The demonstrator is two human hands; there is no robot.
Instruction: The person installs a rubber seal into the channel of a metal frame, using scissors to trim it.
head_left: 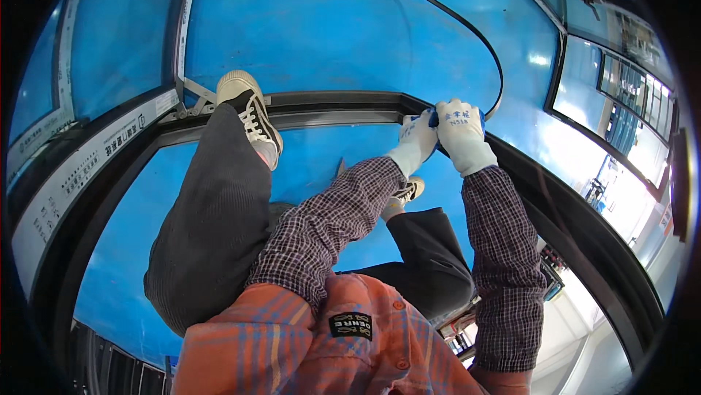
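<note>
At left hand (416, 138), right hand (461, 128): black frame (328, 100), stepped profile.

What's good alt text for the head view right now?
A left hand and a right hand, both white-gloved, are close together at one corner of a black, angular, metal-looking frame over a glossy blue surface. A thin black cable curves down beside them.

glossy blue floor (307, 30), dark-framed panes (582, 77) upper right

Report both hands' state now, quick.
Left hand: at the dark frame's corner; open or closed cannot be told.
Right hand: at the same corner, beside the black strip; its grip cannot be told.
</note>
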